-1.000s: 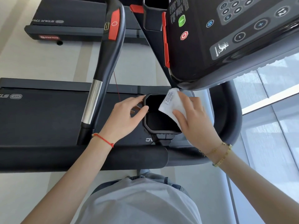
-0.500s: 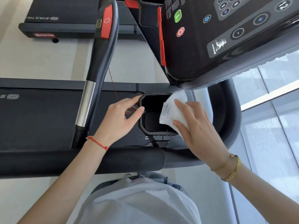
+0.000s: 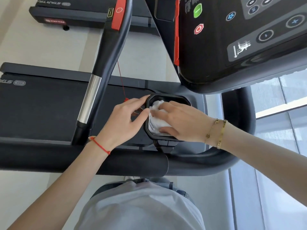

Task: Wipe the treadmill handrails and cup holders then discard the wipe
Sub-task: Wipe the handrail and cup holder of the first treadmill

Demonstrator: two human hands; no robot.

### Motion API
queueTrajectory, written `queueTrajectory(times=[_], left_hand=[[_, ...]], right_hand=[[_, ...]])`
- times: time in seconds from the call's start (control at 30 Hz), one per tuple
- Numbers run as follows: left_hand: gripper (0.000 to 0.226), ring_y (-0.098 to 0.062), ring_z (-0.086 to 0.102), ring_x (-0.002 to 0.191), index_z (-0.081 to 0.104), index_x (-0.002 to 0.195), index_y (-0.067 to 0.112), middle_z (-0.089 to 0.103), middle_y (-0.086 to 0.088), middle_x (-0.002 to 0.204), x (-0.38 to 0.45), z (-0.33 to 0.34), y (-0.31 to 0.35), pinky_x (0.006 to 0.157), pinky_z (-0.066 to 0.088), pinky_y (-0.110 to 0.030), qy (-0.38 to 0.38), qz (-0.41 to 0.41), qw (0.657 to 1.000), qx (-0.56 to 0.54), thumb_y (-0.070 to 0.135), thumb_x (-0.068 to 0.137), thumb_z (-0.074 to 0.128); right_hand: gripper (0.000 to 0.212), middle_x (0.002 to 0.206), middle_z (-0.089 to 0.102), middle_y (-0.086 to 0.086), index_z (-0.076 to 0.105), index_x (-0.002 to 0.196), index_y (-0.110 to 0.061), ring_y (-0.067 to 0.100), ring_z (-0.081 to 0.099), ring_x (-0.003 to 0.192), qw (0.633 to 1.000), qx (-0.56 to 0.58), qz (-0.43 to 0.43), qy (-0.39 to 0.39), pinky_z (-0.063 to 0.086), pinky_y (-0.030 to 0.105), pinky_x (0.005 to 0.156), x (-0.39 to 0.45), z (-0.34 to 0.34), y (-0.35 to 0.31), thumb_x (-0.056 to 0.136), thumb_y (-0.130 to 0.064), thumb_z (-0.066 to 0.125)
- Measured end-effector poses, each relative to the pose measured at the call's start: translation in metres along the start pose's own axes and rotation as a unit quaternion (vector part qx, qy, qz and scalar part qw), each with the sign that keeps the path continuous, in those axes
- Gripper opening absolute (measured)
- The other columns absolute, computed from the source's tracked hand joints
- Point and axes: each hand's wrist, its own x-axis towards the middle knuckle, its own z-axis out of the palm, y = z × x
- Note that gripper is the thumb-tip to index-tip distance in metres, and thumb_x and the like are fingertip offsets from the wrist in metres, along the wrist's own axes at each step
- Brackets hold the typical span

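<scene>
Wipe (image 3: 157, 121) is now down inside the cup holder (image 3: 167, 97). A second ago it was only draped over the right edge of the rim; since then the right hand (image 3: 181, 121) has swept left and pushed it into the well. Wipe is bunched, white, filling most of the left half of the opening.

Right hand: fingers spread and fairly flat, pressing the wipe down and against the left wall, thumb on the near side of it. Looks like pressing, not pinching.

Left hand (image 3: 123, 121): thumb and index curled onto the left rim of the cup holder from outside, bracing it. Same spot as before, barely shifted. Other fingers tucked underneath, can't see them well.

Read: cup holder interior is being wiped right now, so this is mid-step. Can't tell from here whether the handrails are done. The curved handrail (image 3: 239, 130) runs behind and right of the holder, the straight handrail (image 3: 113, 52) with the chrome band goes up-left; neither is being touched. Console (image 3: 249, 47) overhangs the holder's far rim, so clearance there is tight for the hand.

No bin visible, so discard is not close yet.
</scene>
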Motion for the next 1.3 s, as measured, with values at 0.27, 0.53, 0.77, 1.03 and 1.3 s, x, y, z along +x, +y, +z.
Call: queueTrajectory(times=[0.27, 0.53, 0.77, 1.03, 1.3], left_hand=[[0.042, 0.002, 0.061, 0.102, 0.053, 0.142, 0.025, 0.064, 0.018, 0.109, -0.002, -0.001, 0.001, 0.081, 0.049, -0.011, 0.005, -0.014, 1.000, -0.010, 0.025, 0.100, 0.054], [0.044, 0.000, 0.061, 0.100, 0.051, 0.144, 0.026, 0.063, 0.019, 0.104, -0.002, -0.005, 0.002, 0.082, 0.046, -0.009, -0.015, -0.030, 0.999, -0.006, 0.029, 0.100, 0.053], [0.046, -0.002, 0.062, 0.102, 0.049, 0.144, 0.029, 0.065, 0.017, 0.107, -0.001, -0.007, 0.000, 0.091, 0.050, -0.016, -0.029, -0.033, 0.999, -0.014, 0.032, 0.098, 0.053], [0.046, -0.003, 0.062, 0.102, 0.048, 0.145, 0.031, 0.065, 0.017, 0.107, -0.001, -0.006, -0.002, 0.090, 0.049, -0.014, -0.030, -0.021, 0.999, -0.007, 0.030, 0.099, 0.052], [0.053, -0.005, 0.062, 0.099, 0.039, 0.149, 0.037, 0.062, 0.021, 0.112, -0.005, -0.008, 0.000, 0.089, 0.055, -0.032, -0.046, -0.022, 0.998, 0.049, 0.047, 0.098, 0.044]], right_hand=[[0.065, 0.151, 0.030, 0.004, 0.008, 0.154, -0.020, 0.024, 0.050, 0.121, 0.990, -0.093, -0.018, -0.103, 0.039, 0.032, 0.072, 0.021, 0.007, 0.006, 0.101, -0.039, 0.041], [0.037, 0.114, 0.060, 0.006, 0.052, 0.126, -0.012, 0.024, 0.048, 0.079, 0.977, -0.128, 0.001, -0.173, 0.035, 0.031, 0.060, 0.028, -0.002, 0.003, 0.099, -0.033, 0.039], [0.028, 0.089, 0.062, 0.003, 0.061, 0.094, -0.016, 0.025, 0.061, 0.079, 0.992, 0.001, -0.008, -0.130, 0.050, 0.036, 0.072, 0.017, -0.010, 0.009, 0.096, -0.034, 0.039], [0.043, 0.125, 0.043, 0.012, 0.041, 0.138, -0.016, 0.023, 0.051, 0.067, 0.989, -0.006, 0.046, -0.144, 0.045, 0.035, 0.065, 0.029, 0.001, -0.002, 0.100, -0.038, 0.041], [0.030, 0.077, 0.064, 0.004, 0.062, 0.087, -0.015, 0.026, 0.062, 0.077, 0.977, 0.077, 0.066, -0.186, 0.054, 0.040, 0.076, 0.024, -0.005, -0.001, 0.095, -0.033, 0.040]])
